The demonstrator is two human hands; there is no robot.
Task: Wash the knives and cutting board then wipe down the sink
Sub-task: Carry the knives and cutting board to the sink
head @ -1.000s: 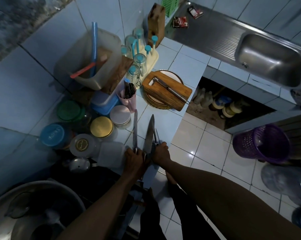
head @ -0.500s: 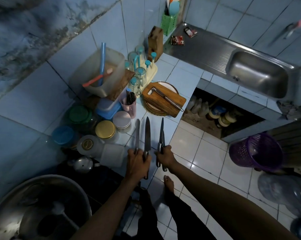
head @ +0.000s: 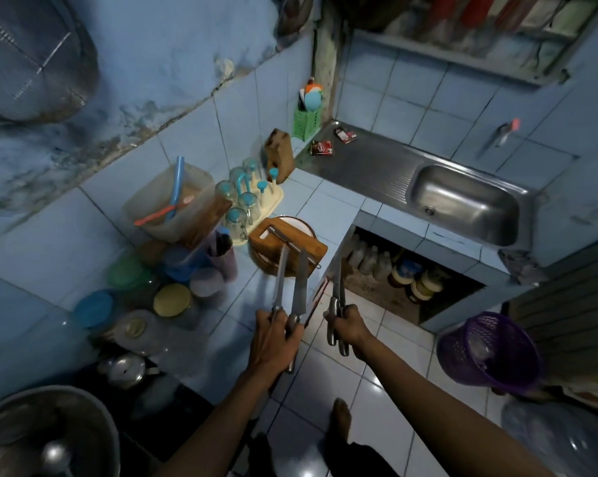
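Observation:
My left hand [head: 275, 339] grips two steel knives [head: 292, 287] by their handles, blades pointing away from me. My right hand [head: 347, 327] grips two more knives [head: 337, 284] the same way. Just beyond the blade tips a wooden cutting board [head: 283, 241] lies on a round tray on the tiled counter, with another steel knife [head: 292, 244] across it. The steel sink [head: 462, 201] with its ribbed drainboard sits at the far right, empty. A wooden knife block [head: 279, 156] stands at the counter's corner.
Lidded jars [head: 166, 299], a plastic tub [head: 168, 201], a glass rack [head: 252, 201] and a cup of utensils crowd the counter's left. A purple basket [head: 490, 352] stands on the floor at right. Bottles sit under the sink. A kettle [head: 125, 370] and large pan are near left.
Both hands have lifted the knives off the counter and carried them forward and up towards the cutting board. My view has tilted upward, showing more wall and the sink.

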